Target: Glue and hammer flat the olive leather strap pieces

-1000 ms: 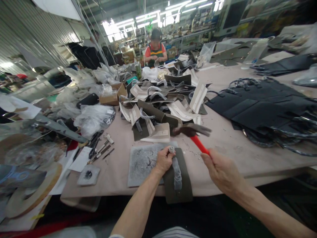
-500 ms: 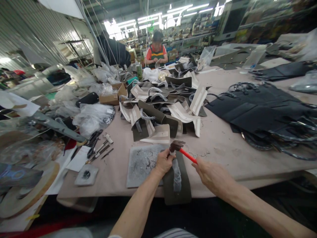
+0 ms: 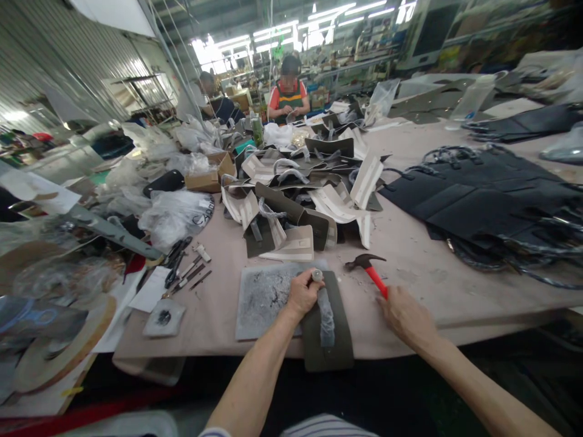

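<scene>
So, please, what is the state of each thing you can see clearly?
Left hand: closed on small tool
Right hand: closed on hammer
Hammer: apart from small tool
Dark panel: overhanging table edge
Strap: wrapped in plastic
Grey board: marked, partly covered
Cardboard box: open

place: workshop on a factory floor | shell: corrugated wall (image 3: 64, 67), rows of strip lights (image 3: 331, 11) | people: co-worker in an apron (image 3: 291, 100) beyond the tabletop (image 3: 204, 315) | stock: heaped panels (image 3: 280, 203), black pieces with corded handles (image 3: 492, 194), plastic bags (image 3: 168, 218) | tools: claw hammer (image 3: 377, 280), scissors (image 3: 175, 261)
</scene>
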`<control>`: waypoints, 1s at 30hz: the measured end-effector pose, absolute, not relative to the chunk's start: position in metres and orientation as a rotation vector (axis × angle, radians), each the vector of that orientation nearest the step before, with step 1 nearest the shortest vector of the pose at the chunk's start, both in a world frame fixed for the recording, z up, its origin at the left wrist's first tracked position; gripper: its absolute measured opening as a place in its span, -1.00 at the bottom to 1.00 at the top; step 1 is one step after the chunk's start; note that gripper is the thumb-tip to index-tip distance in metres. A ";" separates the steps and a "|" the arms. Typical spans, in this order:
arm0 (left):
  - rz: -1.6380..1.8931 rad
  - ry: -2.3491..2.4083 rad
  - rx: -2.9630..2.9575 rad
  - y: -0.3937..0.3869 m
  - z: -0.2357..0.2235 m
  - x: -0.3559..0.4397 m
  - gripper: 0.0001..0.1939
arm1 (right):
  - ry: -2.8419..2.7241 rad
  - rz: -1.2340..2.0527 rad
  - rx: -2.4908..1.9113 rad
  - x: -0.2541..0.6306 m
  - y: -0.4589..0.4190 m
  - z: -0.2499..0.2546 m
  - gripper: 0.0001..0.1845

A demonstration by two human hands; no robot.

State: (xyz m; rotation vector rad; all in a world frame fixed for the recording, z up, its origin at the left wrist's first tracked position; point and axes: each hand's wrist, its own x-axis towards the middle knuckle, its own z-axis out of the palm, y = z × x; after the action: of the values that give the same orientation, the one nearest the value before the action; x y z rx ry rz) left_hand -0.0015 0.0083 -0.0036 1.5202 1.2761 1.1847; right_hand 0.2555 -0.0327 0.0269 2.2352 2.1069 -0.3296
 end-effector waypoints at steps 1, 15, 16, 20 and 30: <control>1.187 1.281 1.513 0.008 -0.003 -0.002 -0.87 | 2.235 -0.208 2.208 0.249 -0.036 0.031 -0.63; 1.571 1.192 0.825 0.026 0.054 -0.016 -0.64 | 2.891 0.025 1.525 0.140 -0.055 0.076 -0.90; 1.608 1.161 0.913 0.023 0.069 -0.021 -0.66 | 2.821 0.019 1.640 0.142 -0.053 0.084 -0.90; 1.661 1.145 1.210 0.010 0.109 -0.034 -0.75 | 2.570 -0.144 1.957 0.146 -0.052 0.102 -0.86; 1.349 1.128 1.095 0.008 0.022 -0.003 -0.74 | 2.491 -0.510 2.114 0.133 -0.073 0.050 -0.67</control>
State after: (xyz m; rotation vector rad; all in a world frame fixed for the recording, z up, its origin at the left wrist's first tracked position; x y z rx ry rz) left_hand -0.0026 0.0084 0.0224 1.0954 1.1281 1.3489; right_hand 0.1327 -0.0730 0.0503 2.1144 2.4912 -0.5102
